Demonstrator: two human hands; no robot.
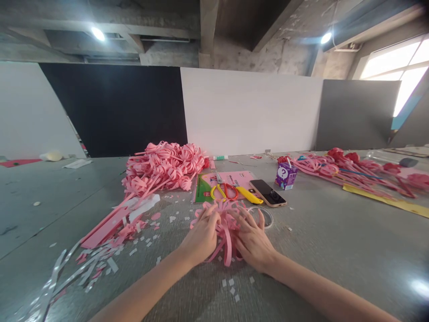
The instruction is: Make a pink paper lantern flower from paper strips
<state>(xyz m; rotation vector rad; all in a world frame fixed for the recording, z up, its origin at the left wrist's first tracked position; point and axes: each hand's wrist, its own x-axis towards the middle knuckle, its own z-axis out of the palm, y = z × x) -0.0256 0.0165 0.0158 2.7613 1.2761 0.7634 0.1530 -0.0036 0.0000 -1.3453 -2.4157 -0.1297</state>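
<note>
A pink paper-strip flower (pixel 228 243) with looped strips lies on the grey table in front of me, between both hands. My left hand (pixel 205 232) is on its left side, with the fingers bent together on the strips. On its right side rests my right hand (pixel 252 239), its fingers spread over the loops. Just beyond the flower are scissors (pixel 230 191) with red and yellow handles and a yellow cutter (pixel 250 196), on a pink and green pad (pixel 203 183). A roll of clear tape (pixel 269 218) is right beside my right hand.
A large heap of pink paper flowers (pixel 164 167) stands at the back left, with strips (pixel 109 226) and scraps nearer. A phone (pixel 270 193) and purple box (pixel 286 175) are to the right. Pink stems (pixel 355 172) and a yellow strip (pixel 385 201) lie farther right.
</note>
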